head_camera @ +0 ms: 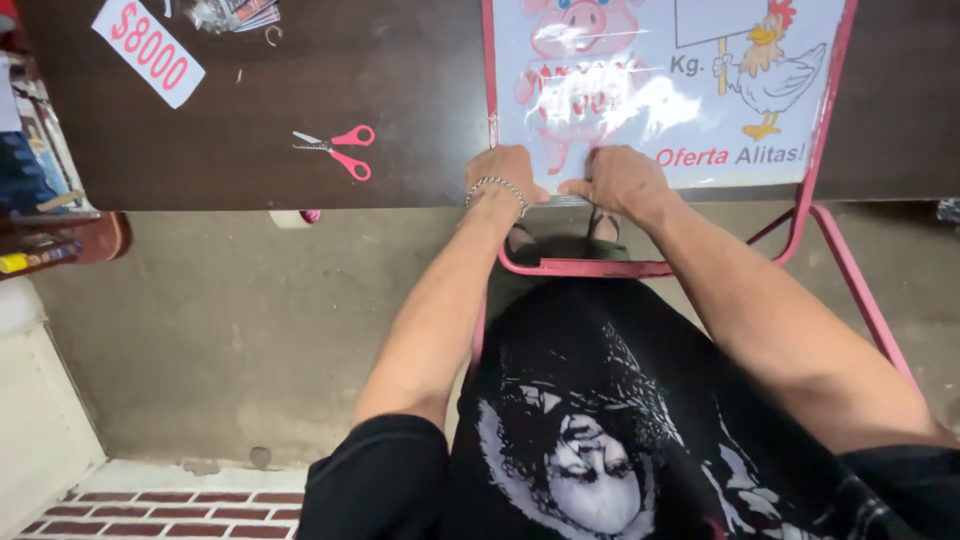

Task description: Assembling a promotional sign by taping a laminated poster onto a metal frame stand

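Dark brown table (400, 80) over a grey concrete floor (220, 330); brick edging near left. Pink-handled scissors (335, 148) lie at left, blades pointing left. Left hand (507, 172) and right hand (620, 180), fingers curled, press the near edge of a pink-framed poster board (680, 90), its long axis running near to far.

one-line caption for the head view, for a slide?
Both hands, left hand and right hand, press the lower edge of a glossy poster on a pink frame; pink scissors lie left.
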